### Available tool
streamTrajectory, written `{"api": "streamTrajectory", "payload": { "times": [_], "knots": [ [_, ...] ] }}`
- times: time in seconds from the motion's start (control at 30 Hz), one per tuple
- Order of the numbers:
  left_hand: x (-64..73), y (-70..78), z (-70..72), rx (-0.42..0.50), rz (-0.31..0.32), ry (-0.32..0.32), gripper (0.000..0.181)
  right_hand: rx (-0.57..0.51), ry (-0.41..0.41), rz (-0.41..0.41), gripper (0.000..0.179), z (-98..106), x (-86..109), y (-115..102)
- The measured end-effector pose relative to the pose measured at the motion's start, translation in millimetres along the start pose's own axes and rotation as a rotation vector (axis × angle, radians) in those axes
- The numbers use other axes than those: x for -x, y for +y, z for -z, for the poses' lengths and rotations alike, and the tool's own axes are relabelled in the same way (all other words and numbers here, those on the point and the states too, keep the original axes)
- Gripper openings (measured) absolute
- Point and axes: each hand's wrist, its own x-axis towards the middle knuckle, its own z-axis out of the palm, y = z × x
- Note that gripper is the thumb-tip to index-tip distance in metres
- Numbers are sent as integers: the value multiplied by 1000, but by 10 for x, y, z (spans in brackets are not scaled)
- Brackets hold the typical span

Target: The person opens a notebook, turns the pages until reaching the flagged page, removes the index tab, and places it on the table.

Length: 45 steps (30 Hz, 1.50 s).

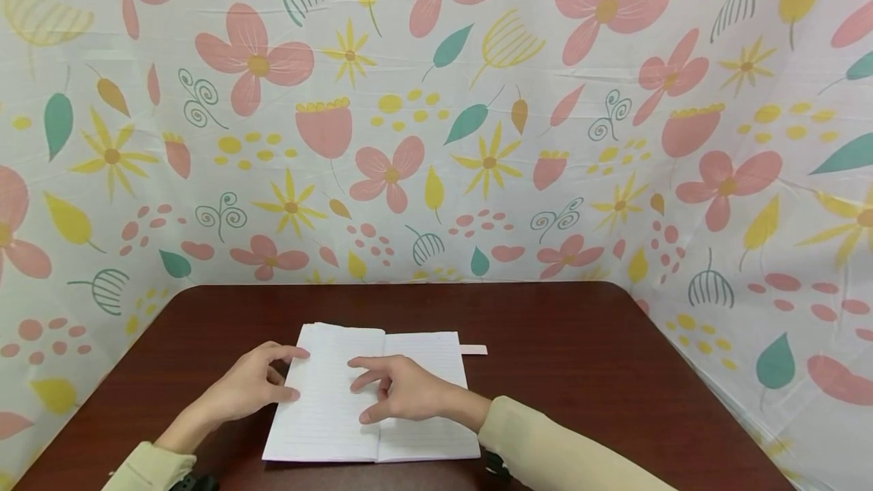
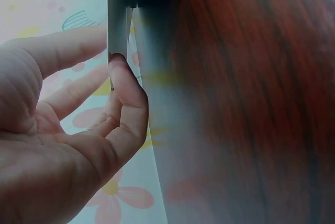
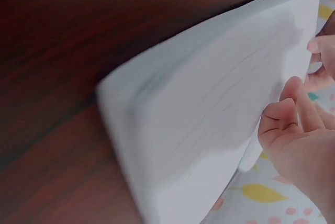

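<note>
An open lined notebook (image 1: 337,408) lies on the dark wooden table, its white pages facing up. My left hand (image 1: 248,381) grips the left edge of the notebook, thumb and index finger reaching onto the page. In the left wrist view, the left hand (image 2: 78,119) has the edge of the notebook (image 2: 118,30) between its fingers. Over the middle of the pages hovers my right hand (image 1: 409,389), fingers loosely bent and apart. The right wrist view shows the right hand (image 3: 301,135) beside the notebook (image 3: 209,98), holding nothing visible.
A white strip (image 1: 474,350) sticks out past the right edge of the notebook. The brown table (image 1: 580,370) extends around it. A flower-patterned cloth (image 1: 436,135) hangs behind the table and along both sides.
</note>
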Motion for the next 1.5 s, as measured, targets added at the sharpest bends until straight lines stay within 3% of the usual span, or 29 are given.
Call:
{"api": "streamTrajectory", "payload": {
  "times": [0.27, 0.63, 0.8, 1.0, 1.5],
  "knots": [
    [14, 13, 32, 16, 1, -26, 58, 115, 77, -23, 63, 226, 219, 104],
    [25, 36, 53, -9, 29, -35, 59, 375, 163, -48, 67, 608, 742, 272],
    [17, 52, 40, -20, 69, -13, 59, 383, 162, -96, 73, 736, 940, 356],
    [5, 45, 6, -27, 58, 1, 59, 396, 154, -137, 79, 794, 1090, 471],
    [-17, 60, -43, -12, 52, -8, 59, 381, 138, -156, 86, 822, 1198, 498]
  ]
}}
